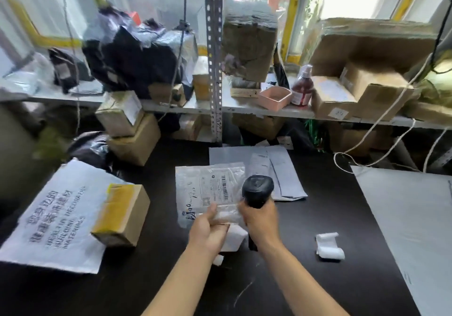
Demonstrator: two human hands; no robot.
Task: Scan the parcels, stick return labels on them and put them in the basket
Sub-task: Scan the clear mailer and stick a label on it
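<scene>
1. Both hands busy: left hand (208, 227) pinching clear poly parcel (210, 188) by its near edge, flat on black table (330, 217).
2. Right hand (260, 217) clenched round barcode scanner (256, 189), just right of parcel's barcode label (217, 188).

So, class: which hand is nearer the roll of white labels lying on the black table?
Right. The right hand grips the scanner just left of the roll; the left hand holds the parcel farther left.

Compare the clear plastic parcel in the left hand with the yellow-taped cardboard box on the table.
The clear plastic parcel is a flat, soft bag; the yellow-taped cardboard box is a rigid block. The parcel is gripped by the left hand beside the scanner; the box lies untouched on a white printed bag. The parcel's barcode label shows; none shows on the box.
</scene>
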